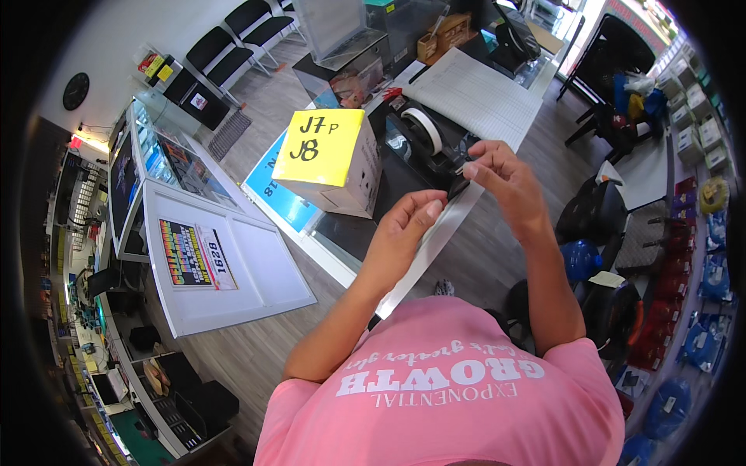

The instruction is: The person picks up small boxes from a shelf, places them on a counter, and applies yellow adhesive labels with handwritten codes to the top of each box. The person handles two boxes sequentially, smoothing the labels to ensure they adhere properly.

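Observation:
My left hand (402, 236) is at the near edge of a glass-and-white-framed counter, thumb and fingers pinched together. To its right, my right hand (506, 183) is raised with thumb and forefinger pinched. Between the fingertips of both hands is the front end of a black tape dispenser (402, 137), with a dark patch there that I cannot make out. Any thin strip in the fingers is too small to tell. The dispenser carries a white-cored roll of tape (428, 129). Left of it stands a cardboard box (366, 169) under a yellow handwritten label (319, 145).
A blue printed sheet (285, 201) lies under the box's left side. Beyond the dispenser is an open ruled notebook (475, 96). A white half-door panel (227, 262) stands at left; a black chair (612, 58) is at far right. A blue plastic bottle (581, 260) is at right.

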Demonstrator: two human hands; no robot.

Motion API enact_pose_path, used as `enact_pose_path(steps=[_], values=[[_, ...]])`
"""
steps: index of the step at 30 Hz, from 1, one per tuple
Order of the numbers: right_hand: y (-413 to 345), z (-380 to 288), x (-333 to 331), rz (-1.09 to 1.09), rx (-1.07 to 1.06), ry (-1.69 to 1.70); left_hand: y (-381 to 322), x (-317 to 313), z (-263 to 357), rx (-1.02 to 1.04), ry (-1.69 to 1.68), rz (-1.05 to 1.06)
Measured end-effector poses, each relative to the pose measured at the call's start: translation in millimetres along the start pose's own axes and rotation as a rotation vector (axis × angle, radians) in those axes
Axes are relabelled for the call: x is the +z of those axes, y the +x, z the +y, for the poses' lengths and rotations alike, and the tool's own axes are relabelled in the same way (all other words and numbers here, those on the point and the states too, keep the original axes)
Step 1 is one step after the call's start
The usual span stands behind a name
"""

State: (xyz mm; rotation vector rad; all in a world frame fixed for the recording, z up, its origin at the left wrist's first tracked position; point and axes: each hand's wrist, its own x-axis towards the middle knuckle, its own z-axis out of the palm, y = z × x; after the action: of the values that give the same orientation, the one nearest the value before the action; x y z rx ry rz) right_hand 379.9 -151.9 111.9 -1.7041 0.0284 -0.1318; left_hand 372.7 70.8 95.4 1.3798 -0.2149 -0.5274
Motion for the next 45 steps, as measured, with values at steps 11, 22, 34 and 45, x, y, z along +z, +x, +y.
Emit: enact_pose_path(steps=[11,22,34,45], values=[[-58.5,25.6,-24.1,-0.011,-0.045,0.013,33.4,52.6,-16.0,-0.21,-0.639,0.091],[-55.5,66.0,-25.1,-0.067,-0.119,-0.074,41.6,88.5,-40.2,-0.09,-0.7,0.434],[-63.5,-8.1,14.8,-0.472,-0.158,0.6,-15.0,30.6,66.9,0.813,0.267,0.057],[-50.5,-57.7,112.4,-0.223,-0.054,0.697,4.3,-84.8,151.2,0.718,0.482,-0.122]])
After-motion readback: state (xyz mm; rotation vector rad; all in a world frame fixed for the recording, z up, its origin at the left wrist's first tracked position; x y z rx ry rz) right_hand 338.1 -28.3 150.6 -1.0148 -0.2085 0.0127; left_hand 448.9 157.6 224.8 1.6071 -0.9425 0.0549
